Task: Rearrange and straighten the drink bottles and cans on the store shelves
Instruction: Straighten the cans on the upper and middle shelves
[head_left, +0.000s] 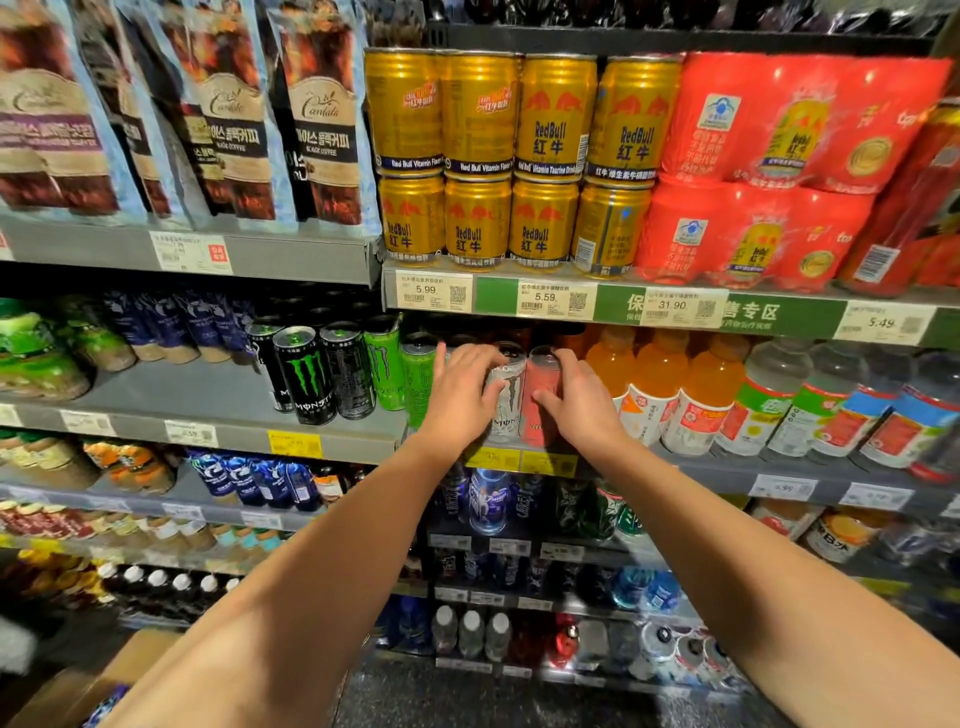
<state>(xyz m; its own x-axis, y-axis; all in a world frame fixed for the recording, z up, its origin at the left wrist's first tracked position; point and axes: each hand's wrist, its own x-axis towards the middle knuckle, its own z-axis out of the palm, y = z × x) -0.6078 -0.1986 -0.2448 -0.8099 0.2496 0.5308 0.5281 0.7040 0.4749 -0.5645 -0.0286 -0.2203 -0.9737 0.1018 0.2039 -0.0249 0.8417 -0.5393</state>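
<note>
Shelf (332, 439), middle tier, grey, with yellow and white price tags along its front edge. White can (511, 395): upright at the shelf front, left hand (460, 387) wrapped round its left side, fingers curled over the top rim. Pink can (540, 400): upright, touching the white can on its right; right hand (579, 402) grips it, thumb across the front, fingers curled over the top. Green cans (402, 371): upright, just left of the left hand. Black cans (317, 374): upright, further left, one set forward of the rest. Orange bottles (675, 395): upright row just right of the right hand. Gold cans (511, 156): tier above, stacked two high, beside red multipacks (779, 171). Coffee pouches (208, 114): upper left tier, leaning.
</note>
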